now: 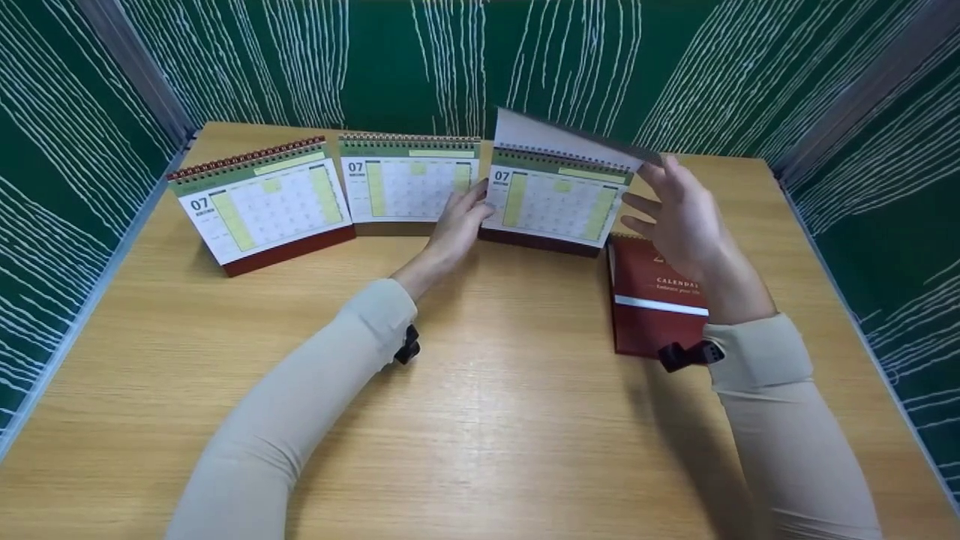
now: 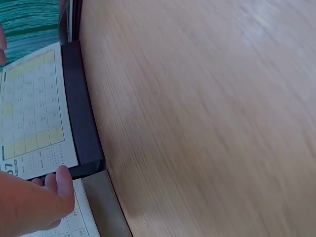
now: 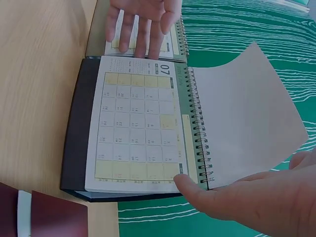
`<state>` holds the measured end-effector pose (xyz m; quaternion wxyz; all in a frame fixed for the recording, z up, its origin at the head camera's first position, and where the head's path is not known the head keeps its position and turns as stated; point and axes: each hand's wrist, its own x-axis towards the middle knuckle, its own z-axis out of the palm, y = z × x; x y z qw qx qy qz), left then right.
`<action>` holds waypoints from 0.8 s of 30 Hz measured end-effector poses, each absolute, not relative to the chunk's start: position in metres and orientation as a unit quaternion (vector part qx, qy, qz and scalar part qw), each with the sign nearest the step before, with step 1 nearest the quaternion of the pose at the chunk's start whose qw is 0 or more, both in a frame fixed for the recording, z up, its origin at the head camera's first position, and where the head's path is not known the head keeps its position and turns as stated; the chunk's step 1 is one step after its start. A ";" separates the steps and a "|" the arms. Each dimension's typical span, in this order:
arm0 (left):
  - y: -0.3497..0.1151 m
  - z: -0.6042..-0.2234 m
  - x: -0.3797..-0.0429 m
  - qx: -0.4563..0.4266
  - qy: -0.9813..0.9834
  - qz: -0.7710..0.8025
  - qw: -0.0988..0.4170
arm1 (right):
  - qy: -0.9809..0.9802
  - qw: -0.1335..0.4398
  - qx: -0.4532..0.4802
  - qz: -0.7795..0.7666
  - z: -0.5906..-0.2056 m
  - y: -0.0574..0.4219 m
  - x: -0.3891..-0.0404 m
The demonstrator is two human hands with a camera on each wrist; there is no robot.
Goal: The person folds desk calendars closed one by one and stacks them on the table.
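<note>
My right hand (image 1: pixel 682 217) is at the right edge of the third desk calendar (image 1: pixel 559 202), beside its raised page (image 1: pixel 562 139), which stands up above the wire rings. In the right wrist view, the thumb (image 3: pixel 197 195) reaches over the calendar's corner, and the other fingers are partly hidden behind the page (image 3: pixel 242 118). My left hand (image 1: pixel 456 221) has its extended fingers at that calendar's left edge, overlapping the second calendar (image 1: pixel 405 184). The third calendar shows a "07" month sheet and has a dark base.
At the left stands another calendar (image 1: pixel 270 206) with a red base, turned to a "07" sheet. A dark red calendar (image 1: pixel 645 322) with a white band is partly under the right forearm. All are on a wooden table (image 1: pixel 465 420) before green, white-streaked walls (image 1: pixel 390 60).
</note>
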<state>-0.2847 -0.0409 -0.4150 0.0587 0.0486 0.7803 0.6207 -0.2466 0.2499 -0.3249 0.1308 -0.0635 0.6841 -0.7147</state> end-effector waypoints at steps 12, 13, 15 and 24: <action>-0.047 -0.418 -0.286 0.081 0.755 0.647 0.074 | 0.667 0.130 -0.066 -0.730 -0.338 0.248 -0.243; -0.047 -0.418 -0.286 0.080 0.752 0.650 0.076 | 0.666 0.129 -0.064 -0.732 -0.338 0.248 -0.243; -0.048 -0.418 -0.287 0.086 0.747 0.655 0.078 | 0.664 0.127 -0.059 -0.735 -0.339 0.248 -0.242; -0.049 -0.420 -0.287 0.100 0.719 0.683 0.084 | 0.672 0.134 -0.051 -0.727 -0.348 0.246 -0.239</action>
